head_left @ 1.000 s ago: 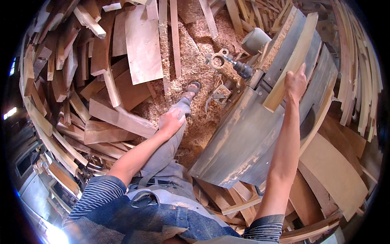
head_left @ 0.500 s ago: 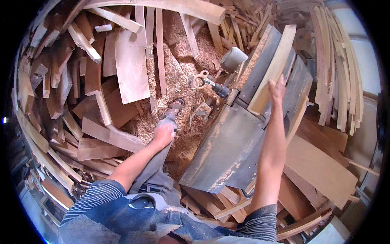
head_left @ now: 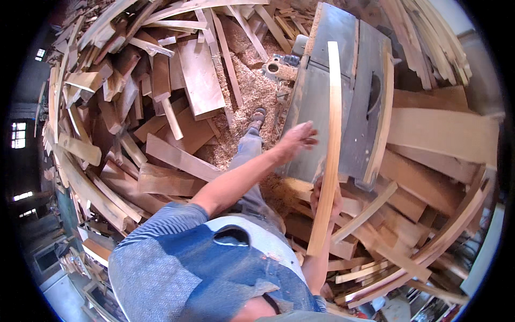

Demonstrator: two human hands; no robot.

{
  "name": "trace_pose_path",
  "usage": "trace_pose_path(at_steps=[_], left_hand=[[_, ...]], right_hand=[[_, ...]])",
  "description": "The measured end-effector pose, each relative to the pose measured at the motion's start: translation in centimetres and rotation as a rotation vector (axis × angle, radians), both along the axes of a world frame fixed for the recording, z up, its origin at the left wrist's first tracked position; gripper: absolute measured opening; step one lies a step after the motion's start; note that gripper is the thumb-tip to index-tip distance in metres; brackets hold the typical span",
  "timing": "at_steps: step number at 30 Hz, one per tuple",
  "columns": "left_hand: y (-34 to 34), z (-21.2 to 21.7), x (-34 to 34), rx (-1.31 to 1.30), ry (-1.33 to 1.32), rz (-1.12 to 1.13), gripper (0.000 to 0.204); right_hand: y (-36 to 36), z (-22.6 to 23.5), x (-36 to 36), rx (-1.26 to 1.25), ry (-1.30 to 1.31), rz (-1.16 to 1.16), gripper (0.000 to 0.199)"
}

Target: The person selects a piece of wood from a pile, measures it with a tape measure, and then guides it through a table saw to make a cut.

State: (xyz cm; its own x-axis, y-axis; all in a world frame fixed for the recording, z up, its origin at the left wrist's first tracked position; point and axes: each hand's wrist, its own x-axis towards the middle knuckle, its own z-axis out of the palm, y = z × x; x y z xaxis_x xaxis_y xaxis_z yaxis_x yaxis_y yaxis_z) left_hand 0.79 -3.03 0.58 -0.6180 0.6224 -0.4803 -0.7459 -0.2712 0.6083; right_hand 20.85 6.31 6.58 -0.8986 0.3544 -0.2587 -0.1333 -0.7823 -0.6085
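A long, slightly curved wooden strip [head_left: 333, 123] slants upward in front of me, its far part over the grey metal bed of a woodworking machine [head_left: 308, 110]. My right hand [head_left: 331, 199] is closed around the strip near its lower end, just off the bed's near edge; the strip hides part of that hand. My left hand [head_left: 299, 140] hovers over the bed's left side, to the left of the strip. Its fingers are apart, somewhat blurred, and hold nothing. A wooden fence [head_left: 382, 118] runs along the bed's right side.
Stacked boards [head_left: 445, 134] lie right of the machine, and long strips [head_left: 424, 37] lean behind them. Offcuts [head_left: 201, 78] crowd the left. Wood shavings [head_left: 244, 86] cover the floor around my foot [head_left: 258, 117]. A metal fitting [head_left: 274, 68] juts from the machine's left side.
The wooden strip has come back toward me from the far part of the bed, now gripped near its lower end. My left hand has moved from above my leg to over the bed.
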Motion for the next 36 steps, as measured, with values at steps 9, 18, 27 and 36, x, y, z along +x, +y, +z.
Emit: trace_pose_path(at_steps=[9,18,27,36], left_hand=[[4.8,-1.7,14.3,0.381,-0.370,-0.149,0.071],[3.5,-5.5,18.4,-0.025,-0.212,-0.070,0.078],[3.3,-7.2,18.5,-0.043,-0.218,-0.154,0.082],[2.3,-7.0,17.2,-0.027,-0.306,-0.067,0.086]], right_hand=[[-4.8,3.2,17.2,0.179,-0.600,-0.084,0.039],[-8.2,-5.9,37.1,-0.292,-0.416,-0.572,0.069],[-11.7,-8.5,35.1,-0.011,-0.548,-0.720,0.038],[-11.2,-8.3,34.4,0.114,-0.762,-0.608,0.029]])
